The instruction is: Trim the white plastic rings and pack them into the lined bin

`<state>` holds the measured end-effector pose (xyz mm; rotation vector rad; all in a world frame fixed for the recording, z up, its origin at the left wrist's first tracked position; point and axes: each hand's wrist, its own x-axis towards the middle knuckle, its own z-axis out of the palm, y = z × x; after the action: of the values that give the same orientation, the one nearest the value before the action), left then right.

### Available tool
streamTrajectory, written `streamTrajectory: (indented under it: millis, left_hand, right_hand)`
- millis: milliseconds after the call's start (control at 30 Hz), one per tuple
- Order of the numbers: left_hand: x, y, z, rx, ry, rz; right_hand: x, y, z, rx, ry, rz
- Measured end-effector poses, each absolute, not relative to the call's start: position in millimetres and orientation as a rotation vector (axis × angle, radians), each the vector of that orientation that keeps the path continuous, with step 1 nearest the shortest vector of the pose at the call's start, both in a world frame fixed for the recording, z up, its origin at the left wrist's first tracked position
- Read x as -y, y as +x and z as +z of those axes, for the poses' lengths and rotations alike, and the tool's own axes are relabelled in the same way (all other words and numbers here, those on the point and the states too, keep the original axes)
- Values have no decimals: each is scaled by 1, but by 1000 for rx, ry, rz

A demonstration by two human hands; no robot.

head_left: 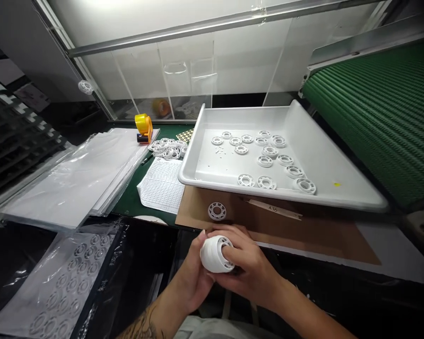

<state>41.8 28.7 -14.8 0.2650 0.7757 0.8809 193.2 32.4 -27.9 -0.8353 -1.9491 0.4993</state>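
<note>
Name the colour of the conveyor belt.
Dark green, seen best in the head view.

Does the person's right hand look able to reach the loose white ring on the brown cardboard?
Probably yes: the ring lies uncovered just beyond the fingers, though the right hand would likely have to let go of the white cylinder first.
</note>
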Motion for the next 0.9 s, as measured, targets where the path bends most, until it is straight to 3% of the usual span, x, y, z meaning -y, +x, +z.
streamTrajectory:
  millis: [167, 467, 700, 900]
  left_hand:
    - [-42, 40, -11, -852, 375, 893]
    - [-67, 7, -4, -1262, 1761, 890]
    - [-112, 22, 2, -1169, 2266, 488]
    - [-125, 18, 4, -1041, 2434, 351]
  right_hand:
    - [-47, 194, -13, 2065, -871, 529]
    - [-107, 222, -21, 2083, -1353, 619]
    - [-107, 221, -11, 2189, -1401, 844]
    - [-102, 225, -11, 2150, -1447, 895]
